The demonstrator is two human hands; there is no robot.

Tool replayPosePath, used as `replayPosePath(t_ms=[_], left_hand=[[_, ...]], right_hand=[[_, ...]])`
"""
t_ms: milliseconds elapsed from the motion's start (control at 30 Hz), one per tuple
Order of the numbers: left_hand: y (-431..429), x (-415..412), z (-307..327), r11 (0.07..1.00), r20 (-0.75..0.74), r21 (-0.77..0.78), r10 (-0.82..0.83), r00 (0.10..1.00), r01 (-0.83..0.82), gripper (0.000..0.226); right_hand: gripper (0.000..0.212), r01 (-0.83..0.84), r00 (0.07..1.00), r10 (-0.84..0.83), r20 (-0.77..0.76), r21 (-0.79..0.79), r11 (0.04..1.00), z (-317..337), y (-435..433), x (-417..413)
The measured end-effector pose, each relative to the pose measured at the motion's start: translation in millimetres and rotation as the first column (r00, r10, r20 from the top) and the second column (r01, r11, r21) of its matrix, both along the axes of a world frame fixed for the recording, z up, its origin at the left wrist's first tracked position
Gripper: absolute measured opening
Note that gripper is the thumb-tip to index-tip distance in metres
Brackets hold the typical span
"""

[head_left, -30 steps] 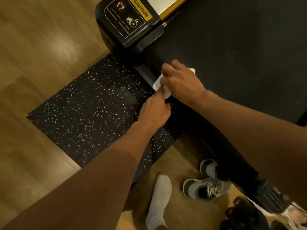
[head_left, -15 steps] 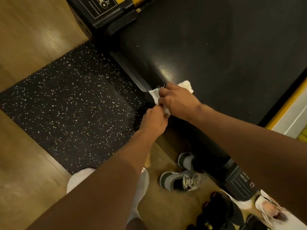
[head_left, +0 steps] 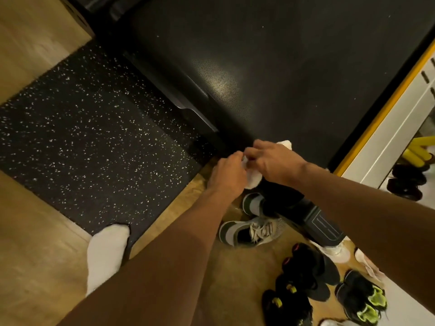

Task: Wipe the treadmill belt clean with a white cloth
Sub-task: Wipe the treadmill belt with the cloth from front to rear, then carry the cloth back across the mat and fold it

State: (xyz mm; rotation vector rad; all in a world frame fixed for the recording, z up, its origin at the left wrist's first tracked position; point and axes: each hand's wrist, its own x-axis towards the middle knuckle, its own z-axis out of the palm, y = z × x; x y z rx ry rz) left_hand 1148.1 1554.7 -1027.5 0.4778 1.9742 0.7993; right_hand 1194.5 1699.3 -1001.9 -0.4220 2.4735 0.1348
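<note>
The black treadmill belt (head_left: 294, 67) fills the upper middle of the view, with a light glare on its textured surface. Both hands meet at its rear edge. My right hand (head_left: 274, 161) lies over the white cloth (head_left: 253, 178), fingers curled on it. A bit of cloth also pokes out past the knuckles. My left hand (head_left: 227, 172) pinches the cloth's near end from the left. Most of the cloth is hidden under the hands.
A speckled black rubber mat (head_left: 94, 142) lies left of the treadmill on the wooden floor (head_left: 35, 255). My socked foot (head_left: 106, 252) stands on the mat's corner. Grey sneakers (head_left: 251, 231) and several dark shoes (head_left: 306, 278) sit below the treadmill's end. A yellow-edged side rail (head_left: 386, 109) runs at right.
Both hands with the cloth have slid along the belt's rear edge toward the right end. The view has shifted, so the caution-label corner cap has left the frame.
</note>
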Motion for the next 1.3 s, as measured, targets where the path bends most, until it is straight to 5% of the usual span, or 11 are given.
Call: replayPosePath(t_ms=[167, 267, 333, 467, 567, 833, 1067, 1200, 1300], left_hand=[[-14, 31, 1, 0.993, 0.021, 0.029, -0.112, 0.993, 0.112, 0.044], [-18, 38, 2, 0.991, 0.05, -0.01, -0.131, 0.99, 0.132, 0.042], [-22, 31, 12, 0.994, 0.069, -0.036, -0.101, 0.992, 0.104, 0.039], [-39, -8, 50, 0.985, 0.111, -0.146, 0.111, 0.988, -0.094, 0.041], [-59, -51, 86, 0.949, 0.138, -0.172, 0.288, 0.948, -0.264, 0.042], [-112, -162, 239, 0.925, -0.082, -0.012, 0.378, 0.922, -0.38, 0.036], [-159, -234, 459, 0.986, -0.393, 0.164, 0.094, 0.915, -0.031, 0.095], [-206, -293, 569, 0.993, -0.646, 0.098, 0.009, 0.763, 0.071, 0.103], [-248, -327, 632, 0.996, -0.728, 0.071, 0.012, 0.686, 0.058, 0.1]], right_hand=[[0.04, -0.009, 0.92, -0.044, 0.39, 0.133, 0.991, 20, 21, 72], [0.033, 0.212, 0.892, -0.254, 0.373, 0.152, 0.965, 21, 19, 74], [0.022, 0.475, 0.828, -0.472, 0.302, 0.069, 0.877, 19, 7, 56], [0.02, 0.804, 0.591, -0.772, 0.234, -0.249, 0.54, 38, -34, -3], [0.015, 0.857, 0.473, -0.808, 0.35, -0.397, 0.33, 71, -73, -46], [0.037, 0.77, 0.472, -0.804, 0.363, -0.613, 0.175, 205, -129, -135], [0.082, 0.511, 0.724, -0.687, 0.051, -0.709, 0.486, 405, -169, -218], [0.035, 0.293, 0.74, -0.642, -0.201, -0.763, 0.576, 505, -199, -279], [0.03, 0.21, 0.744, -0.616, -0.259, -0.785, 0.583, 572, -240, -320]])
